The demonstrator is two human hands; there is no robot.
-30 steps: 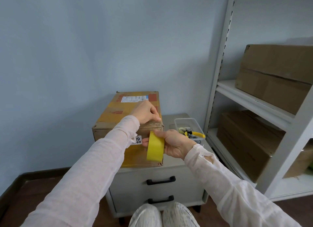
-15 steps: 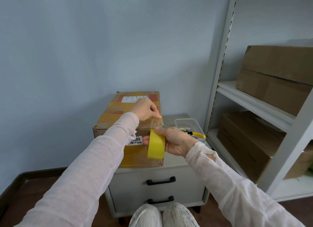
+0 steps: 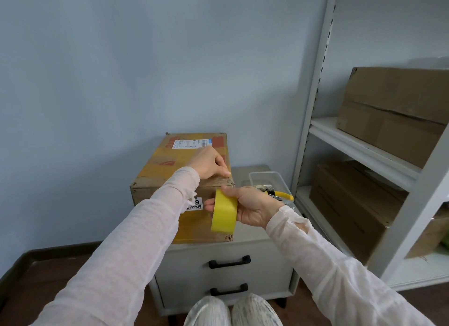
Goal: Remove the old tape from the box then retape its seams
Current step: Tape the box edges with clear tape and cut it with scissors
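Yellow tape ring [image 3: 224,215], creased cardboard box [image 3: 167,165]

Single wide-angle head view, forward and downward, close above the box [image 3: 170,165] on a drawer cabinet [image 3: 243,248].

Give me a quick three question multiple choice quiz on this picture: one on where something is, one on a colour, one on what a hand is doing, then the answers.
1. Where does the clear tub stand?
A) on the cabinet, right of the box
B) on top of the box
C) under the cabinet

2. What colour is the tape roll?
A) white
B) yellow
C) black

3. What is the right hand doing?
A) lying flat on the box
B) reaching into the tub
C) gripping the tape roll

Answers: 1 A, the tub sits on the cabinet top beside the box. 2 B, the roll is plainly yellow. 3 C, its fingers curl round the roll.
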